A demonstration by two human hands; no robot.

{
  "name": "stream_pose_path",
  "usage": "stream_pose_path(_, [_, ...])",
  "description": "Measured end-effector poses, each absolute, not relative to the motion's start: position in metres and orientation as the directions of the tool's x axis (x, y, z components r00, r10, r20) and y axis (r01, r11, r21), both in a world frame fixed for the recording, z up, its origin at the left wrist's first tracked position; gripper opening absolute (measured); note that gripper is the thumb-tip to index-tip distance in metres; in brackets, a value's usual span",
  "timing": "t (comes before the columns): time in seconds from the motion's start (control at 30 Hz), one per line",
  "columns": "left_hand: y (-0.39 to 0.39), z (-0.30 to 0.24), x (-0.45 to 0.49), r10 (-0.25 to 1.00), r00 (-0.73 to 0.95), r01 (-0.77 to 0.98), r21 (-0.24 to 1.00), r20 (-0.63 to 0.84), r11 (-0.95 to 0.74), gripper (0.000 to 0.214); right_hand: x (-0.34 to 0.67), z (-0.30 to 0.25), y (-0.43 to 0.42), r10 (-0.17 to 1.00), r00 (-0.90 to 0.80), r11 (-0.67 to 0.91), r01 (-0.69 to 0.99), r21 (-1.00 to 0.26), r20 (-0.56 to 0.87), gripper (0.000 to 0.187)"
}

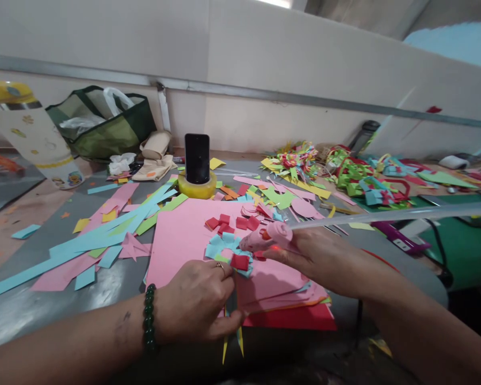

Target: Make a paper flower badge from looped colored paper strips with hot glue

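Note:
My right hand (322,255) grips a pink hot glue gun (266,238) with a long clear glue stick (384,216) trailing to the right; its nozzle points left at a small paper piece. My left hand (196,302), with a ring and a dark green bead bracelet (149,318) on the wrist, is closed in a pinch on a paper craft (230,255) of light blue bits with a red square. Both rest on a stack of pink paper sheets (180,240). Several loose red squares (230,223) lie just beyond the craft.
A black phone (197,158) stands in a yellow tape roll (197,187). Blue, pink and green paper strips (104,235) litter the grey table at left. Piles of coloured paper pieces (344,174) sit at the back right. A green bag (104,123) stands back left.

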State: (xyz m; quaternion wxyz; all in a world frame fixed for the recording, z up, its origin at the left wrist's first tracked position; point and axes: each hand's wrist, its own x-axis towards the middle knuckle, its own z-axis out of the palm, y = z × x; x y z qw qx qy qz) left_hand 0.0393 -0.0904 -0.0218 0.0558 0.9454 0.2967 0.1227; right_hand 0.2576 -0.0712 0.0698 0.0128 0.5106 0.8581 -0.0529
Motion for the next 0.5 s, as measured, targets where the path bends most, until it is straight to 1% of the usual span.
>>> stream_pose_path(0.13, [-0.0902,-0.0224,0.0395,0.575,0.792,0.545,0.185,0.206,-0.817,0.034,0.2586,0.0658,-0.0709,0.885,-0.454,0.452,0.891,-0.037,-0.103,0.067])
stream_pose_path(0.23, [-0.0901,-0.0224,0.0396,0.572,0.793,0.541,0.188,0.21,-0.82,0.035,0.2598,0.0664,-0.0701,0.872,-0.476,0.473,0.879,-0.055,-0.113,0.065])
stream_pose_path(0.37, [-0.0898,-0.0224,0.0392,0.566,0.793,0.537,0.181,0.224,-0.824,0.034,0.2636,0.0699,-0.0705,0.882,-0.47,0.466,0.882,-0.074,-0.042,0.061])
stream_pose_path(0.43, [-0.0897,-0.0224,0.0391,0.564,0.793,0.533,0.186,0.232,-0.826,0.031,0.2658,0.0708,-0.0723,0.896,-0.443,0.443,0.893,-0.077,0.007,0.062])
stream_pose_path(0.5, [-0.0897,-0.0222,0.0391,0.567,0.793,0.534,0.193,0.223,-0.823,0.028,0.2672,0.0707,-0.0746,0.909,-0.417,0.417,0.905,-0.082,0.014,0.065])
